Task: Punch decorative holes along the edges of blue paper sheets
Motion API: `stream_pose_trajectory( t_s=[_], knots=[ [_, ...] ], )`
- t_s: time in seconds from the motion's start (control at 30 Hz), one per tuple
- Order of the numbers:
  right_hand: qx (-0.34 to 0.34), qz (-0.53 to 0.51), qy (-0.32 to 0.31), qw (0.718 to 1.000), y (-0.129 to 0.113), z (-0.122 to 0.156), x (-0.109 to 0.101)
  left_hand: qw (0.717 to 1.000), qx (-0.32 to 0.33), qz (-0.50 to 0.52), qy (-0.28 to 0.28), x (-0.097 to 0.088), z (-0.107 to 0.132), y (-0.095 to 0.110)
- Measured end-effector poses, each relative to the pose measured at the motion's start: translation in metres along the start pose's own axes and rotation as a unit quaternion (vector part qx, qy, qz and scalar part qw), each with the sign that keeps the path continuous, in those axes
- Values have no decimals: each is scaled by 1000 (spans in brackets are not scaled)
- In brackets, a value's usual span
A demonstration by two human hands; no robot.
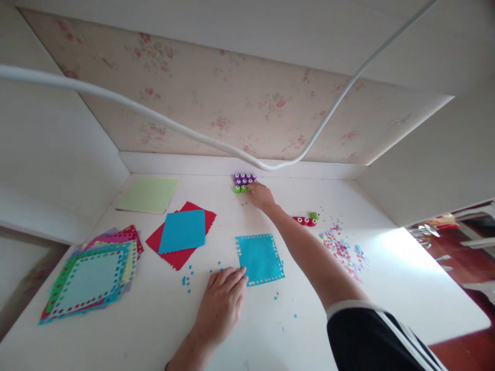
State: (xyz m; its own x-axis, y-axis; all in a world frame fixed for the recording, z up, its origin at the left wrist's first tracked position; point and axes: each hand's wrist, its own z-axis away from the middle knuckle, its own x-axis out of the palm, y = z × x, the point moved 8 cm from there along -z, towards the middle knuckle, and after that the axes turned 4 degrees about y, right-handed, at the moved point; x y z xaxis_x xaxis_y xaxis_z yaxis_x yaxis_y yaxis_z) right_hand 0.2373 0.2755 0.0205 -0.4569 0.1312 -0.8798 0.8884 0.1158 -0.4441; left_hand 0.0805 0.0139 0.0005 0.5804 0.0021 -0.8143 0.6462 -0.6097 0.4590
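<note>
My right hand (262,196) reaches to the back of the table, its fingers closed round a small green craft punch (249,190) at the end of a row. Two more green punches (240,189) with eye-like tops stand beside it, and purple punches (243,179) are lined up behind them. My left hand (225,294) lies flat on the table, fingers stretched, with the fingertips at the lower left edge of a blue paper sheet (260,259). Small punched holes run along several edges of that sheet.
Red punches (305,221) and a single green punch (314,215) stand right of my forearm, near a spread of colourful confetti (342,250). Left are a punched-sheet stack (93,278), blue paper (183,230) over red, and pale green paper (147,194). A white cable (174,125) hangs across the front.
</note>
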Motion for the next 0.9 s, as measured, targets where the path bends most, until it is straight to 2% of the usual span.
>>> stream_pose_trajectory(
  t_s=[0.1, 0.2, 0.3, 0.4, 0.47, 0.53, 0.67, 0.73, 0.77, 0.83, 0.9],
  knots=[
    [11, -1, 17, 1000, 4, 3, -3, 1000, -8, 10, -6, 2, 0, -2],
    [4, -20, 29, 999, 3, 20, -13, 1000, -16, 16, -15, 5, -3, -4],
    [-30, -59, 15, 998, -11, 53, -19, 999, -21, 26, -25, 5, -7, -4],
    [-93, -112, -37, 989, -38, 101, -15, 999, -22, 36, -23, 1, -12, -4],
    [-155, -154, -86, 972, -59, 133, -8, 999, -28, 41, -13, -4, -14, -5],
    [-184, -164, -113, 962, -72, 155, -1, 998, -44, 39, 8, -10, -17, -10],
    [-191, -168, -110, 961, -77, 170, 0, 994, -80, 19, 72, -23, -23, -24],
    [-154, -165, -76, 971, -66, 170, -9, 991, -97, 12, 91, -25, -27, -32],
    [-112, -156, -48, 980, -55, 171, -16, 990, -105, 7, 94, -25, -30, -35],
    [3, -118, 14, 993, -24, 178, -29, 989, -117, -8, 89, -22, -35, -42],
    [106, -60, 49, 991, 8, 195, -38, 990, -120, -25, 75, -17, -40, -46]
  ],
)
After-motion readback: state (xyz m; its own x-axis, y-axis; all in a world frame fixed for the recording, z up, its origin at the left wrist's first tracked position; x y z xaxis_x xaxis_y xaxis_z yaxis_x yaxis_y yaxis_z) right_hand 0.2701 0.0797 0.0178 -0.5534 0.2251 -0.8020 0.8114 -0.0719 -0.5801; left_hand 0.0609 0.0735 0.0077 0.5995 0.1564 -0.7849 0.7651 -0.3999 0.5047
